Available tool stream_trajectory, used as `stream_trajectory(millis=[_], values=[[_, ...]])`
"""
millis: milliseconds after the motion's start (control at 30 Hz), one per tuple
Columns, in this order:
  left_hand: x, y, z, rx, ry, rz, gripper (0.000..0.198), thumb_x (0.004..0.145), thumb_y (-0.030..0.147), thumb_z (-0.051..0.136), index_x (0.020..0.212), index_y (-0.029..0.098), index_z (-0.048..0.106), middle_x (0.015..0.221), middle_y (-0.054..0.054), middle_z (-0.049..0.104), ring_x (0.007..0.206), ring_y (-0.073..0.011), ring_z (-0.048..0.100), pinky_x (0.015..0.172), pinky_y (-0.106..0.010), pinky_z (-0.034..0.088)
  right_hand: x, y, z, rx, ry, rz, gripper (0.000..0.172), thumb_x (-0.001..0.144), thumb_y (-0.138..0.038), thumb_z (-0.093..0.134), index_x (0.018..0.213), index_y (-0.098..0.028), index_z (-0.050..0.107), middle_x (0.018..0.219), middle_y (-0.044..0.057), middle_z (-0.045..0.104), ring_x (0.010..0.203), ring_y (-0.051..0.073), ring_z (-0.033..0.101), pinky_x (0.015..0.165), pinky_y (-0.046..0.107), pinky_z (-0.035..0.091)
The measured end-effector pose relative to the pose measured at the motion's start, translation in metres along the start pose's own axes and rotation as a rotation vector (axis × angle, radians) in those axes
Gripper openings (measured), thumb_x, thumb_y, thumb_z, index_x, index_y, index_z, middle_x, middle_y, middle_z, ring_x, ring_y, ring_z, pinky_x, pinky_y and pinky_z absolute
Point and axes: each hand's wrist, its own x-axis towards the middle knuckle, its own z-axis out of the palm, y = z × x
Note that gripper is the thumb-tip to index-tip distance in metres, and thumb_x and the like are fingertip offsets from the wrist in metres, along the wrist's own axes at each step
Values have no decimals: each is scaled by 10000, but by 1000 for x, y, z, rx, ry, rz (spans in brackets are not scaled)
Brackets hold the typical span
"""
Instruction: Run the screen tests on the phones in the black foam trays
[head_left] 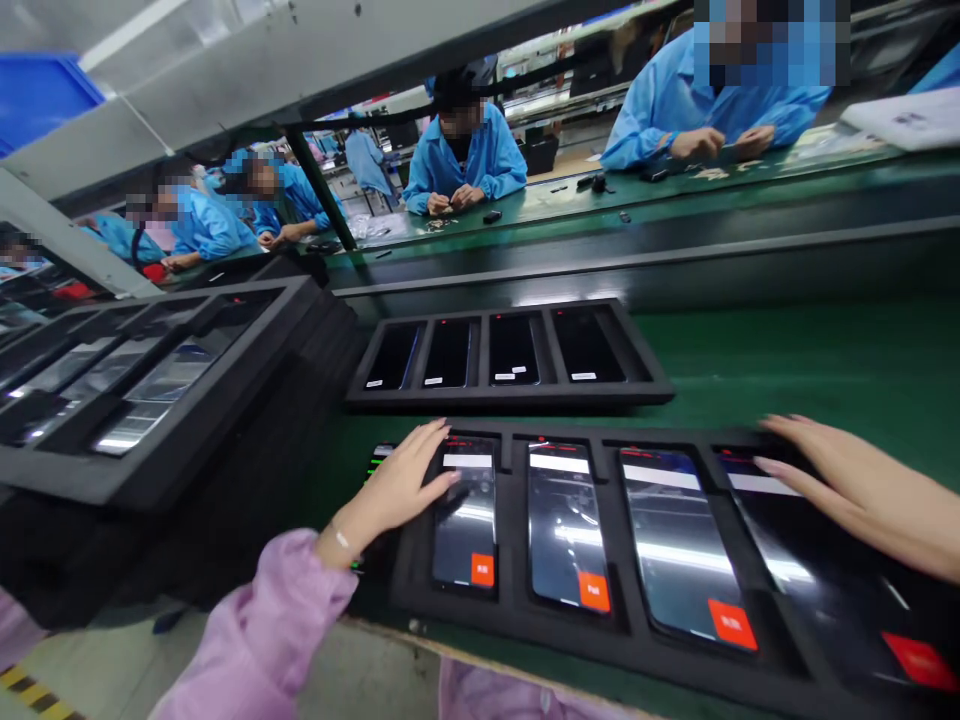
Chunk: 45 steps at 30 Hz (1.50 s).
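My left hand (397,482) lies flat with its fingertips on the screen of a lit phone (465,510), at the left of a black foam tray (510,530). A strip of another lit screen (380,460) shows beside that hand. Further right in the same tray sit a phone (566,525) and a wider-looking phone (675,545), each with a red-orange on-screen tag. My right hand (862,497) rests over the tray's far right corner, fingers extended above a phone (825,575). Neither hand grips anything. Pink sleeves cover both arms.
A second foam tray (510,397) of dark phones lies beyond on the green workbench (825,365). Stacked black trays (127,390) stand at the left. Past a dark rail (645,265), several people in blue smocks (465,160) work at another bench.
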Motion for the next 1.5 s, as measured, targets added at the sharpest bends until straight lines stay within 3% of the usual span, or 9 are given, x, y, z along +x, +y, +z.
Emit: stream_trajectory(millis=[200,300,433,633,833,967,1100,1333,1500], values=[[73,29,21,-34,-140,176,641,969,550,387,1417,92,411,1415,-184,508,1325,-266,461,1130,-435,374,57,-73,29,10,-166,-240,794,984,-731,192,1252,-103,596,1208,207,624,1116,339,591,1017,601,372],[92,55,36,-37,-223,239,651,992,534,333,1461,82,342,1471,-187,453,1367,-265,414,1159,-455,316,69,-127,47,24,-201,-325,545,1014,-561,443,1331,-125,522,1275,154,584,1177,289,554,1040,530,389],[105,69,46,-37,-326,250,673,1012,536,224,1505,77,237,1582,-182,281,1473,-251,240,1212,-474,174,80,-167,60,45,-219,-378,553,1001,-526,507,1392,-137,458,1388,159,486,1272,311,471,1082,562,340],[89,30,25,13,-365,167,653,993,594,137,1537,237,193,1605,-86,264,1461,-245,263,1195,-482,184,78,-110,39,100,-309,-429,591,1029,-563,320,1487,-194,372,1450,125,457,1304,286,451,1069,503,381],[62,-6,13,21,-301,62,655,982,610,217,1531,252,218,1575,-113,328,1444,-304,294,1170,-593,179,40,-11,5,52,-321,-177,729,965,-640,170,1487,-180,391,1495,114,400,1401,351,308,1107,631,271],[51,-10,18,-39,-227,60,646,995,577,167,1526,214,233,1578,-115,317,1466,-270,260,1182,-593,162,18,16,-12,20,-308,-27,740,979,-578,95,1507,-119,336,1521,140,344,1426,331,257,1129,614,256],[43,-6,18,-102,-155,84,669,984,600,191,1491,189,333,1559,-125,348,1464,-266,268,1190,-571,186,20,-9,-10,-3,-306,-1,663,1021,-558,151,1497,-144,353,1516,161,348,1428,338,248,1103,657,263],[30,11,-3,-199,-14,115,684,950,659,234,1430,219,442,1505,-88,453,1425,-254,353,1182,-499,298,66,-116,29,-22,-277,-70,571,980,-548,549,1400,-170,468,1409,146,470,1334,346,396,1115,649,234],[-7,5,-25,-263,107,87,696,932,689,181,1408,267,463,1463,-64,504,1367,-257,431,1157,-486,344,85,-115,20,109,-321,-135,345,1024,-420,531,1260,-171,575,1260,99,587,1120,243,589,985,479,474]])
